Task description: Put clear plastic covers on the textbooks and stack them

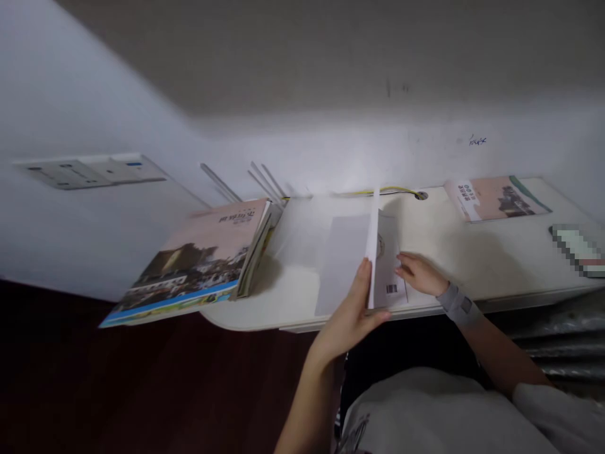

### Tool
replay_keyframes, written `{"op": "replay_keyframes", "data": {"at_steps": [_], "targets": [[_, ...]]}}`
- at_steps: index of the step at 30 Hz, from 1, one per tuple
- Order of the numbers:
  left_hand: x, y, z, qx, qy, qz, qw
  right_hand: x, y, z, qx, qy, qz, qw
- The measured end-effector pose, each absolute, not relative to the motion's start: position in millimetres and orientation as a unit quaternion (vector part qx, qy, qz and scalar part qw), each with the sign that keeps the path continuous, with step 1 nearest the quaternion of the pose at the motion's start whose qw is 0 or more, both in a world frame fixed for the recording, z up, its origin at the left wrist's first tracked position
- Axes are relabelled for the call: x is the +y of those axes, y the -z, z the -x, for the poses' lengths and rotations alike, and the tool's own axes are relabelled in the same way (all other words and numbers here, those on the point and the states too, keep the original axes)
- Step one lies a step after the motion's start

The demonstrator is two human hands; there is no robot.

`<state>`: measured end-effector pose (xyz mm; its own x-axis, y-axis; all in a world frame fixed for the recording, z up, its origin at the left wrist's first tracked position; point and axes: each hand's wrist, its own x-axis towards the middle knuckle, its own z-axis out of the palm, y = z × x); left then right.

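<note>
Along the middle of the frame runs the white bench [293,302], its near-left corner rounded; a book pile [203,258] at left juts past that corner in this view. Room to move shows between the pile and the white book [390,260] at center, and between the right hand [420,275] and the phone [579,252] at the right edge. The left hand [350,309] has its thumb spread from its fingers, against the book's upright pages near the front edge; the right's half-curled fingertips touch the barcoded side. I cannot tell whether either grips. A yellow cable [394,188] enters the bench's round hole [421,196].
</note>
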<state>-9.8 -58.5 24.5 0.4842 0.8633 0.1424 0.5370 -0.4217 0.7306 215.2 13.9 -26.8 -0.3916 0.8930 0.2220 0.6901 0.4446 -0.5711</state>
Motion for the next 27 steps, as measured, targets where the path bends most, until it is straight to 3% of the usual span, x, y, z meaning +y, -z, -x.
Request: {"op": "replay_keyframes", "data": {"at_steps": [4,8,12,27], "targets": [[-55,-5,-30,0.467,-0.206,-0.840,0.184,7,34,-257,-0.751,-0.132,0.552,0.338],[-42,3,-71,0.460,-0.118,-0.876,0.091,-11,42,-299,-0.720,-0.002,0.636,0.278],[-32,6,-111,0.422,-0.081,-0.902,0.023,-28,53,-319,-0.708,0.030,0.674,0.211],[-5,22,-141,0.374,-0.038,-0.925,0.053,-34,53,-323,-0.703,-0.006,0.671,0.235]]}}
